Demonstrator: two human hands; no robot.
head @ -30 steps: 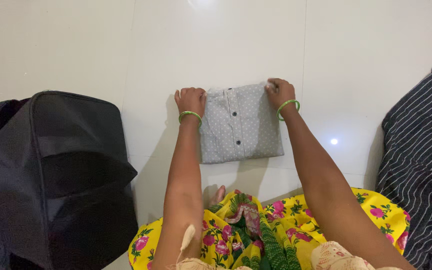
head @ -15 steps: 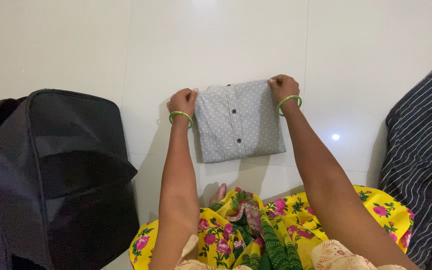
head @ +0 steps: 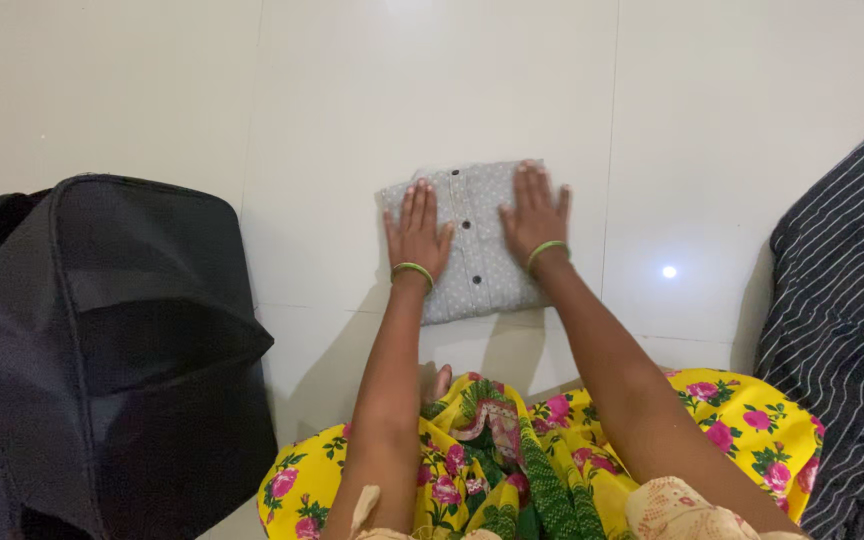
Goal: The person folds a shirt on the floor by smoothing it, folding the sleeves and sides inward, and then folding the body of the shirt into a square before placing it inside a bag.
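Two hands flat, fingers spread — left hand and right hand press a folded grey dotted shirt on the white tiled floor | black bag at left | striped cloth, perhaps another shirt, at right

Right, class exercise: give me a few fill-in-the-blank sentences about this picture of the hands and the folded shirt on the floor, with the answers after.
1. Both hands, the left hand and the right hand, lie flat on a folded grey ____ with dark buttons.
2. Each wrist wears a ____ bangle.
3. The folded shirt lies on a white tiled ____.
4. The open black bag stands on the person's ____ side.

Missing words: shirt; green; floor; left
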